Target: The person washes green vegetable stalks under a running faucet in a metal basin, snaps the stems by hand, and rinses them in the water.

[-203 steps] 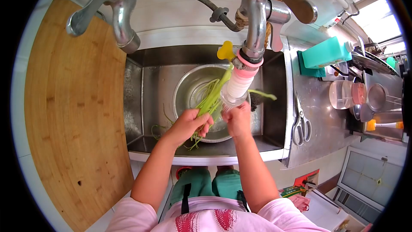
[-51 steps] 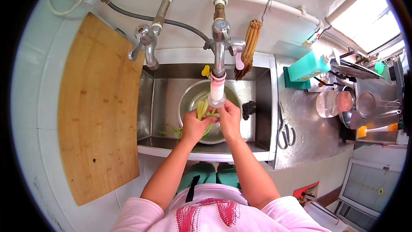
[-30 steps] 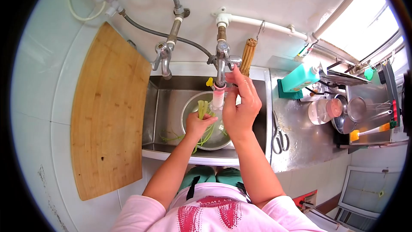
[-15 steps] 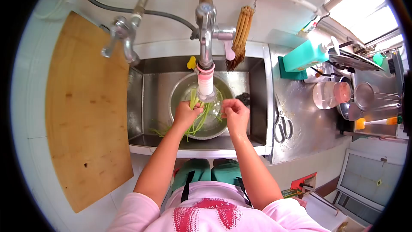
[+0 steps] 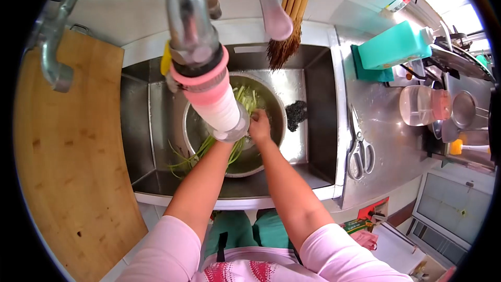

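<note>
A round metal basin (image 5: 273, 94) sits in the sink, with thin green vegetable stalks (image 5: 243, 95) inside. More stalks trail over its lower left rim onto the sink floor. My right hand (image 5: 259, 125) is in the basin, fingers curled closed against the stalks. Beside it, my left hand (image 5: 224, 143) reaches in under the faucet nozzle (image 5: 216, 107). That pink and white nozzle hides its fingers, so their grip does not show.
A dark scouring pad (image 5: 296, 115) lies in the steel sink (image 5: 318, 125). A bamboo brush (image 5: 293, 21) hangs above. Left is a wooden board (image 5: 78, 141); right are scissors (image 5: 360, 151), a teal bottle (image 5: 394, 47) and a pink-lidded jar (image 5: 417, 105). A second tap (image 5: 55, 68) juts out upper left.
My view has moved closer to the faucet, which looms larger. My right hand, earlier apart from the stalks, is now against them. The nozzle now covers my left hand, which held stalks before.
</note>
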Action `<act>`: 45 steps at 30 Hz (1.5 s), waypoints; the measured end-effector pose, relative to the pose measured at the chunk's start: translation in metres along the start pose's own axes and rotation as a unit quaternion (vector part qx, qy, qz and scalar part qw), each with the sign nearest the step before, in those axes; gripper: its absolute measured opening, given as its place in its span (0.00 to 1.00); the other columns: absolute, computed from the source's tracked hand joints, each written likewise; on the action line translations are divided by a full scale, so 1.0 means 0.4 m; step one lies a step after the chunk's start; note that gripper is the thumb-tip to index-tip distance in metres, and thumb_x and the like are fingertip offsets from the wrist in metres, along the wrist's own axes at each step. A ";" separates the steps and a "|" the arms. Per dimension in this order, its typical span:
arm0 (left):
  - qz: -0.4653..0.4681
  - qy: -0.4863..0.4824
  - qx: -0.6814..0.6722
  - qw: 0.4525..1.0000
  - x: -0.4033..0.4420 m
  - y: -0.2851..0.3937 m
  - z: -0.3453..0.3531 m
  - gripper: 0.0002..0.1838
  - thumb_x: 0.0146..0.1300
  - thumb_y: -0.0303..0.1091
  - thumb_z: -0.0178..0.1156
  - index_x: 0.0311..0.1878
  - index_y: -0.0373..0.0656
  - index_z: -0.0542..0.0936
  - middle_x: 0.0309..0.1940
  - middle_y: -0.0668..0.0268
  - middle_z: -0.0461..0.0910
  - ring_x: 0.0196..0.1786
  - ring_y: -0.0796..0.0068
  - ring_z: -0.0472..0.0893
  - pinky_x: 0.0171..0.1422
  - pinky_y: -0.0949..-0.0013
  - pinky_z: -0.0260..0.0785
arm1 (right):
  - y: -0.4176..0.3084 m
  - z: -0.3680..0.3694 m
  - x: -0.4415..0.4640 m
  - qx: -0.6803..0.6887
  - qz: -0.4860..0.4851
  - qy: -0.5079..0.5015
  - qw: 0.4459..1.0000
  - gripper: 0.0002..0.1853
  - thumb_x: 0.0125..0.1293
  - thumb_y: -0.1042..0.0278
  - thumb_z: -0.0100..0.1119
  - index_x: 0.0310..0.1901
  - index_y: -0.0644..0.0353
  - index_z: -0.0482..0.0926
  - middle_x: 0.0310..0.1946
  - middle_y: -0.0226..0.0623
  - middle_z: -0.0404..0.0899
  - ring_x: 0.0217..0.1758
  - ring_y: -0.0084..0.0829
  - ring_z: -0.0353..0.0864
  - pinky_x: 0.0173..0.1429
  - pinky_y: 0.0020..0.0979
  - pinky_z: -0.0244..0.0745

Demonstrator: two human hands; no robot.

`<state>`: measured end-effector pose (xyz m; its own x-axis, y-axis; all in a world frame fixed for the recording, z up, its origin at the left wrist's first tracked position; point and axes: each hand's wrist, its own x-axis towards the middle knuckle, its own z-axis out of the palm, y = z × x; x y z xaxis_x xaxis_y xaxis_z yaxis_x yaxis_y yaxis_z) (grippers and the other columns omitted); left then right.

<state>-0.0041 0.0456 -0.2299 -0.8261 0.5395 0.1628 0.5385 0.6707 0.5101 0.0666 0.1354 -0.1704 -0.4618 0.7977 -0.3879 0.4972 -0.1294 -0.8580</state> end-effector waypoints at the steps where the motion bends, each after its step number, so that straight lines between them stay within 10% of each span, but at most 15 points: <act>1: -0.204 -0.107 -0.175 0.957 0.015 0.040 -0.052 0.09 0.40 0.23 0.68 0.25 0.35 0.77 0.22 0.63 0.78 0.23 0.74 0.77 0.25 0.72 0.68 | 0.007 -0.004 0.010 -0.004 0.017 -0.102 0.995 0.15 0.52 0.75 0.56 0.43 0.69 0.73 0.30 0.42 0.79 0.32 0.30 0.78 0.35 0.27 0.73; 8: -0.372 -0.236 -0.341 0.831 0.016 0.042 -0.100 0.07 0.44 0.26 0.67 0.25 0.36 0.78 0.19 0.66 0.77 0.18 0.79 0.73 0.21 0.75 0.64 | -0.077 -0.040 -0.020 -0.087 0.064 -0.092 0.990 0.17 0.45 0.68 0.65 0.38 0.65 0.77 0.31 0.42 0.81 0.36 0.33 0.80 0.45 0.30 0.72; 14: -0.372 -0.225 -0.312 0.845 0.015 0.074 -0.154 0.07 0.48 0.31 0.65 0.25 0.39 0.78 0.19 0.68 0.78 0.18 0.82 0.72 0.22 0.76 0.63 | -0.092 -0.046 -0.028 -0.191 0.080 -0.003 0.978 0.12 0.51 0.63 0.60 0.35 0.61 0.79 0.32 0.42 0.81 0.38 0.41 0.80 0.46 0.36 0.72; 17: -0.084 -0.165 -0.209 0.960 -0.040 -0.038 -0.059 0.08 0.50 0.34 0.64 0.27 0.39 0.78 0.21 0.67 0.79 0.18 0.81 0.72 0.23 0.76 0.63 | -0.137 -0.083 -0.036 -0.239 -0.010 -0.045 0.970 0.10 0.51 0.68 0.56 0.36 0.61 0.78 0.33 0.46 0.79 0.40 0.45 0.78 0.46 0.40 0.71; 24: -0.198 -0.173 -0.346 0.901 0.002 0.045 -0.226 0.11 0.53 0.40 0.58 0.30 0.40 0.77 0.21 0.69 0.76 0.29 0.77 0.73 0.38 0.73 0.63 | -0.215 -0.203 -0.079 -0.246 -0.298 0.082 0.919 0.17 0.46 0.80 0.56 0.42 0.63 0.75 0.41 0.48 0.75 0.49 0.49 0.72 0.52 0.40 0.67; 26: -0.179 -0.187 -0.253 0.932 0.028 0.114 -0.319 0.12 0.54 0.41 0.58 0.29 0.41 0.77 0.19 0.70 0.74 0.31 0.77 0.72 0.40 0.74 0.62 | -0.198 -0.215 -0.071 -0.246 -0.275 0.159 0.916 0.18 0.46 0.80 0.57 0.43 0.63 0.74 0.37 0.48 0.77 0.41 0.52 0.74 0.48 0.43 0.69; 29: -0.073 -0.169 -0.226 0.957 0.053 0.160 -0.381 0.13 0.53 0.42 0.58 0.30 0.42 0.77 0.19 0.70 0.74 0.32 0.77 0.71 0.40 0.75 0.61 | -0.055 -0.213 -0.019 -0.046 0.169 -0.044 0.984 0.15 0.43 0.83 0.59 0.37 0.73 0.74 0.31 0.48 0.78 0.33 0.39 0.78 0.36 0.35 0.71; 30: -0.163 -0.261 -0.210 0.928 0.053 0.155 -0.385 0.12 0.54 0.42 0.57 0.31 0.42 0.77 0.19 0.70 0.73 0.29 0.76 0.71 0.38 0.74 0.61 | -0.036 -0.217 -0.019 0.045 0.265 -0.125 0.955 0.15 0.42 0.84 0.58 0.36 0.74 0.73 0.30 0.47 0.78 0.32 0.36 0.78 0.33 0.35 0.71; 38: -0.176 -0.313 -0.016 0.933 0.028 0.318 -0.485 0.13 0.58 0.41 0.54 0.36 0.39 0.76 0.19 0.64 0.76 0.23 0.67 0.76 0.33 0.64 0.66 | -0.072 -0.276 -0.065 0.036 0.185 -0.143 0.971 0.14 0.39 0.85 0.55 0.33 0.72 0.75 0.25 0.40 0.75 0.20 0.30 0.71 0.22 0.30 0.63; 45: -0.205 -0.357 -0.131 0.902 -0.018 0.504 -0.583 0.13 0.58 0.38 0.54 0.40 0.39 0.76 0.24 0.58 0.79 0.31 0.59 0.79 0.40 0.59 0.69 | -0.246 -0.403 -0.159 0.038 0.203 -0.151 0.967 0.13 0.37 0.84 0.53 0.30 0.72 0.76 0.21 0.39 0.75 0.18 0.27 0.71 0.19 0.28 0.62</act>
<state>0.0716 0.0583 0.0689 -0.5789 0.5267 -0.6224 0.0772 0.7954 0.6012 0.1657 0.1925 -0.0071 -0.4381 0.4653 -0.7691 0.6323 -0.4486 -0.6316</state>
